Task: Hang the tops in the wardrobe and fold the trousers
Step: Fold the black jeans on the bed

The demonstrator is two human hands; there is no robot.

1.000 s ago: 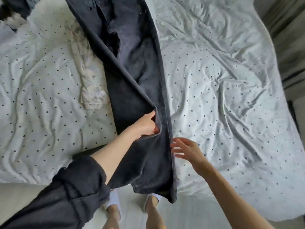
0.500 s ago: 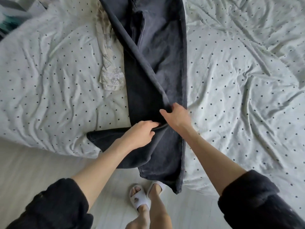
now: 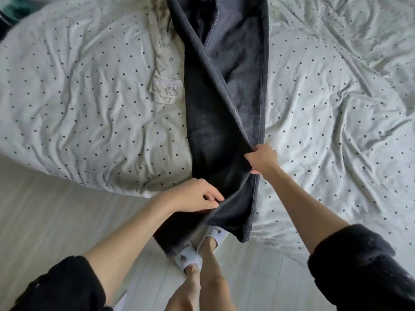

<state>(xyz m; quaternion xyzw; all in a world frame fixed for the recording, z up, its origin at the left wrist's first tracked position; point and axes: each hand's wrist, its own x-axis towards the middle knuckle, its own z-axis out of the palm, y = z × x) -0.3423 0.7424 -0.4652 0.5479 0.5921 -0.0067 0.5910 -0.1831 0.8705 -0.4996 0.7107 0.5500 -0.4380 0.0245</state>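
Dark jeans (image 3: 226,104) lie along the dotted bedsheet (image 3: 89,104), hems hanging at six o'clock; right hand (image 3: 261,158) and left hand (image 3: 193,196) each pinch the upper leg's edge; draw it toward three o'clock, seams aligned, cloth taut.

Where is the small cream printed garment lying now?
In the head view, the cream garment lies on the dotted bedsheet, directly left of the dark trousers, touching their edge.

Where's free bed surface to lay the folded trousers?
Widest bare patch: the dotted sheet right of the dark trousers, out past the right hand. Left of the trousers is also bare, below and left of the cream top. Crowded: the centre strip, where both hands, including the left hand, grip the trousers.
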